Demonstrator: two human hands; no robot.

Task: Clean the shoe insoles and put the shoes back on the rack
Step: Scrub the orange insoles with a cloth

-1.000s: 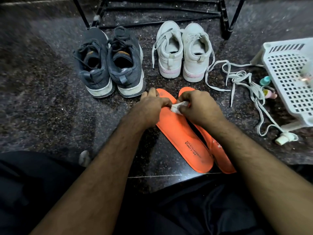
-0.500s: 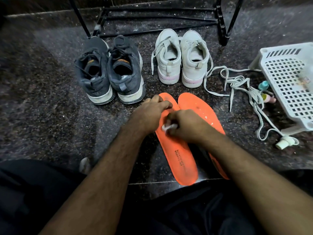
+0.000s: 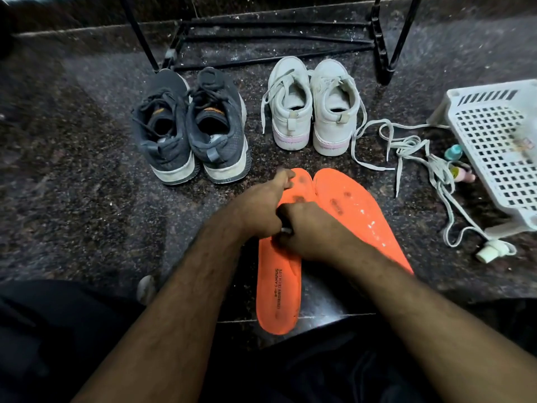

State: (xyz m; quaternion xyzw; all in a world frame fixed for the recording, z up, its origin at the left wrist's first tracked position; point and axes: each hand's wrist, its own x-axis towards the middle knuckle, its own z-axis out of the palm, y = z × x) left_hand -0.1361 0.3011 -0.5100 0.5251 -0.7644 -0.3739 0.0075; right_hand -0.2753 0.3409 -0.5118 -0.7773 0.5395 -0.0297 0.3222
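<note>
Both hands were down on the left orange insole [image 3: 279,289], which lay flat on the dark speckled floor [image 3: 72,175] right in front of the person. The left hand [image 3: 261,207] rested along that insole's left edge near the toe, fingers reaching forward and fairly straight, pinning it down. The right hand [image 3: 311,234] was curled tight around a small white wad [image 3: 286,230] (cloth or tissue, only a sliver peeked out) and pressed it onto the middle of the insole.

The right orange insole [image 3: 357,210] sat just beside the first, toes touching, with dark smudges and white flecks on it.

Further back stood the dark grey sneakers [image 3: 191,126] and the white sneakers [image 3: 312,106], heels toward the camera, both pairs on the floor in front of the black rack [image 3: 380,48]. Loose white laces [image 3: 415,152] trailed from the white pair over to a tipped white plastic basket [image 3: 499,152], with a couple of little bottles [image 3: 457,164] near it.
</note>
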